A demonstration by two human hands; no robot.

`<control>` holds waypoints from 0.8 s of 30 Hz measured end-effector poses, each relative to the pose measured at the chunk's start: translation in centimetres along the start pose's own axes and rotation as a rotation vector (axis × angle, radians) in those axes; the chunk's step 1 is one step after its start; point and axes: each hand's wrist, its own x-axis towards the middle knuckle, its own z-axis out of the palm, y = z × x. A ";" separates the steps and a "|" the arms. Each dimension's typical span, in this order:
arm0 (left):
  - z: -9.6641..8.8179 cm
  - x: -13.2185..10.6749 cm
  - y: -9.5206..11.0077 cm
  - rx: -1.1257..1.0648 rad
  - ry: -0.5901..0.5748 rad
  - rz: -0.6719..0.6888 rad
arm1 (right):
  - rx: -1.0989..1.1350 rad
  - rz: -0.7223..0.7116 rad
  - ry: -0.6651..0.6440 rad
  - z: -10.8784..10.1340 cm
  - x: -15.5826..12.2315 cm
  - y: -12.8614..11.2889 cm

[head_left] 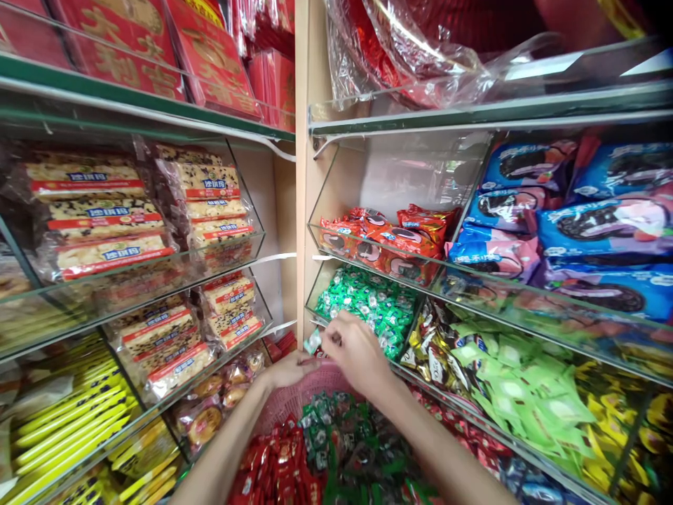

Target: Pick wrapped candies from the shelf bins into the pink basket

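Note:
A pink plastic basket (284, 401) stands low in front of me, with red-wrapped sweets (281, 456) on its left side and dark green-wrapped sweets (352, 442) on its right. At its far rim is my left hand (287, 370), fingers closed against the edge and partly hidden. My right hand (355, 347) is raised over that rim, its fingers curled in. A small pale green wrapped candy (313, 341) shows at its fingertips. Just behind lies a glass bin of bright green wrapped candies (368, 301).
Glass shelf fronts (362, 263) angle out around the corner. Packaged pastry bars (110, 217) fill the left shelves; red snack packs (389, 242) and blue cookie packs (604, 224) sit at right. Light green packets (526, 382) lie lower right. A wooden post (303, 175) divides the shelving.

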 end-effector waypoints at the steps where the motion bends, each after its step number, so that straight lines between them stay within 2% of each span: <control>1: 0.0 0.1 -0.1 -0.004 -0.004 0.004 | 0.052 -0.003 -0.055 0.8 -1.0 -0.1; 5: 0.1 0.2 -0.6 -0.016 -0.018 0.022 | 0.157 0.032 -0.252 4.6 -3.6 0.9; 8: 0.1 0.2 -0.7 0.001 -0.006 0.034 | 0.123 0.080 -0.301 5.9 -4.2 1.9; 10: 0.1 0.2 -0.5 0.016 -0.006 0.041 | 0.095 0.068 -0.263 5.5 -3.8 2.3; 14: -0.1 0.0 -0.1 0.038 -0.016 0.036 | 0.034 -0.014 -0.136 2.8 -1.6 2.0; 18: -0.2 -0.2 0.4 0.041 -0.012 0.002 | -0.156 -0.031 0.026 0.9 1.4 2.3; 20: -0.1 -0.3 0.5 0.029 -0.008 -0.011 | -0.239 -0.009 0.044 0.9 2.4 2.7; 24: 0.0 -0.3 0.5 -0.001 -0.007 -0.025 | -0.300 0.005 -0.029 1.4 3.1 3.3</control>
